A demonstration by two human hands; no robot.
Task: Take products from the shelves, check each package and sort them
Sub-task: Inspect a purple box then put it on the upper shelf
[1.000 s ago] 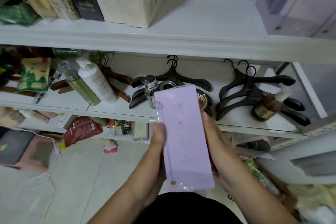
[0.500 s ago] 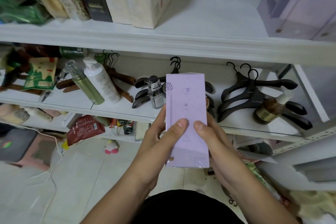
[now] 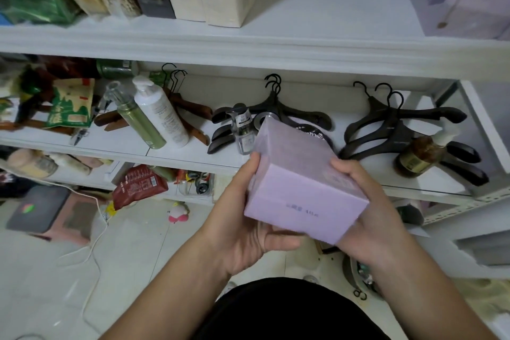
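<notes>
We're mid-check: the lilac box (image 3: 300, 174) sits centre frame, off the shelves (image 3: 248, 47), our left hand (image 3: 248, 229) cupping it from below and our right hand (image 3: 369, 218) gripping its side, with sorting and the rest yet to come.

we see soft, even, slightly cool light and no hard shadows. the front of the white upper shelf (image 3: 276, 47) looks washed out and smeared. the wide lens bows straight edges near the corners. blur softens the lilac box (image 3: 300, 188) (its small print is unreadable) and the green bags (image 3: 36, 8) at far left.
</notes>
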